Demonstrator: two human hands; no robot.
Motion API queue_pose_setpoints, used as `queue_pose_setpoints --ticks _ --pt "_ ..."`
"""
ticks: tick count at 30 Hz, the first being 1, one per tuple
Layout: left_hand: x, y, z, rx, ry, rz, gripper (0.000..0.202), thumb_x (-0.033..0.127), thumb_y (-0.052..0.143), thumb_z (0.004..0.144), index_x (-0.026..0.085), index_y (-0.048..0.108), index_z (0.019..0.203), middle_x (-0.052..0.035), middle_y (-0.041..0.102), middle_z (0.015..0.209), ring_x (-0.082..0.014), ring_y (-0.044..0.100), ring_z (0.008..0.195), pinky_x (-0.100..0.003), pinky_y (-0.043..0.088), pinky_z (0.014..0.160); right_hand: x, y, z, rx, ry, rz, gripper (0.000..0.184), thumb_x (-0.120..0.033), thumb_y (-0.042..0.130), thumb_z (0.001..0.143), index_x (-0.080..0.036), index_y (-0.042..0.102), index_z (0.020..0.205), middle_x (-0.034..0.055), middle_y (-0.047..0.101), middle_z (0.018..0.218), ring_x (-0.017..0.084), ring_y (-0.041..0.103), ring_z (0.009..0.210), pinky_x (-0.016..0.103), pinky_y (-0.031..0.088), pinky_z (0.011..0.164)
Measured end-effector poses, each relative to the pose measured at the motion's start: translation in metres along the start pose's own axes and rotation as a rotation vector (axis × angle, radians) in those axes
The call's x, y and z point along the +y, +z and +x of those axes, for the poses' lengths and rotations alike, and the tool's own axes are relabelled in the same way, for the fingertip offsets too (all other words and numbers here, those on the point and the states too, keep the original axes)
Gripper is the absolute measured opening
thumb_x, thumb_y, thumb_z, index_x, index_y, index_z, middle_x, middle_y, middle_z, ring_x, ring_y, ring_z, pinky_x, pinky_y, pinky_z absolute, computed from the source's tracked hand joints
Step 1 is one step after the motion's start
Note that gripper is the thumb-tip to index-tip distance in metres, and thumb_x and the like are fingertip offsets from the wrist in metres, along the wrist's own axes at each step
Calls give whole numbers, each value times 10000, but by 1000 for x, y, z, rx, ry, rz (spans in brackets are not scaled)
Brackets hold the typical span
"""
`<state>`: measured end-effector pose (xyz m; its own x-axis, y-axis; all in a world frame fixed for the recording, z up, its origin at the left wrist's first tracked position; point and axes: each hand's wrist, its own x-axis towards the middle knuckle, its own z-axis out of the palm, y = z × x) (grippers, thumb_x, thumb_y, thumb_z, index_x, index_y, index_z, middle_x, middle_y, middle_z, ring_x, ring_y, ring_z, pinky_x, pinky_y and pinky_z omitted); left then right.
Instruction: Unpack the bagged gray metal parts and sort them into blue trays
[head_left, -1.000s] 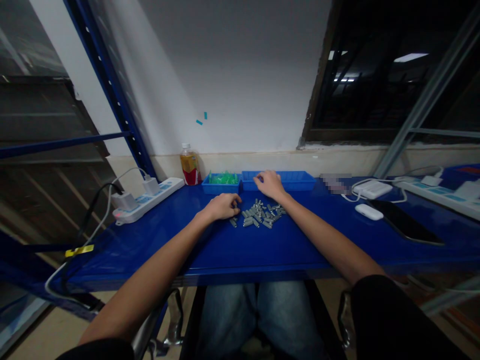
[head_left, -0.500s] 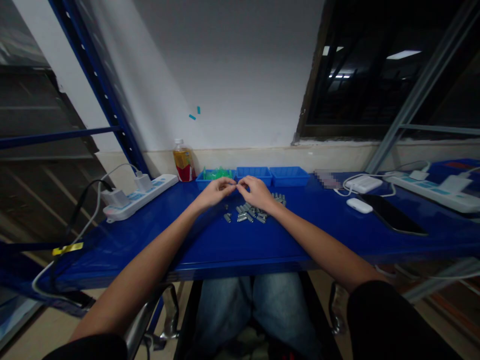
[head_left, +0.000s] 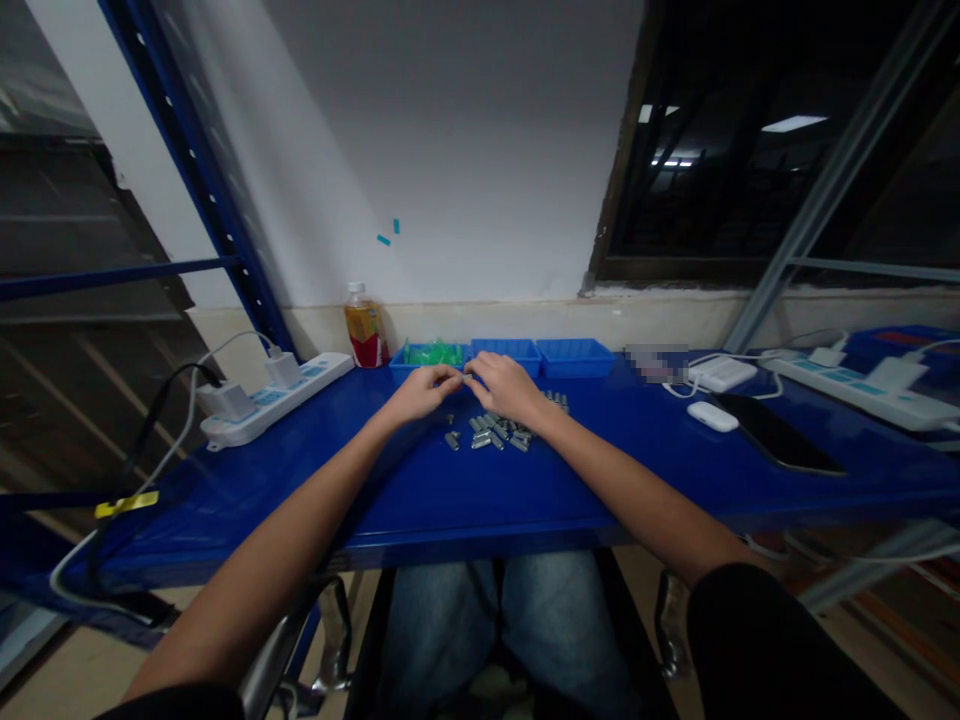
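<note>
My left hand (head_left: 425,391) and my right hand (head_left: 504,386) meet fingertip to fingertip above the blue table (head_left: 480,500). Both are closed in a pinch around a small greyish piece (head_left: 466,379), too tiny to identify and mostly covered by the fingers. Just below my right hand lies a loose pile of short grey metal cylinders (head_left: 491,432). One separate metal cylinder (head_left: 452,440) rests to the left of that pile, with a smaller metal bit (head_left: 450,419) behind it. More cylinders (head_left: 556,400) stand in rows beyond my right wrist.
Along the wall sit a blue bin with green pieces (head_left: 433,353) and two other blue bins (head_left: 574,358). A drink bottle (head_left: 364,330) and a power strip (head_left: 281,400) are on the left. To the right lie a phone (head_left: 780,435), a white case (head_left: 712,417) and cables.
Both hands have shifted slightly left, still joined at the fingertips. My right fingers reach a little further over the small piece. The whole view has turned slightly.
</note>
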<state>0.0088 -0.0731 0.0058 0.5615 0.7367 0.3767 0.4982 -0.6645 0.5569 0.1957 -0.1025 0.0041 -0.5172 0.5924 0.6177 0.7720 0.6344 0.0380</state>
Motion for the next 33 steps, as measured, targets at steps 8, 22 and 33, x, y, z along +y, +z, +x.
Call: queue_pose_setpoints --ticks 8,22,33 --pt "6 -25 -16 -635 -44 -17 346 368 636 710 147 648 976 7 549 699 -132 504 629 -213 374 574 78 4 33 -275 565 -145 331 -373 481 882 -124 693 934 163 671 973 256 601 951 309 420 789" --pt "6 -8 -9 -237 -54 52 262 382 547 794 142 613 875 -50 641 827 -166 576 738 -248 421 671 26 3 17 -148 426 -66 275 -293 421 919 -197 608 1097 72 633 1095 185 522 1047 282 359 907" --pt "-3 0 -5 4 -73 -349 325 414 562 795 167 427 958 -11 615 751 -148 593 689 -278 460 669 -4 3 -1 -52 -47 -30 156 -255 507 887 -159 605 961 85 598 926 209 509 910 318 377 782"
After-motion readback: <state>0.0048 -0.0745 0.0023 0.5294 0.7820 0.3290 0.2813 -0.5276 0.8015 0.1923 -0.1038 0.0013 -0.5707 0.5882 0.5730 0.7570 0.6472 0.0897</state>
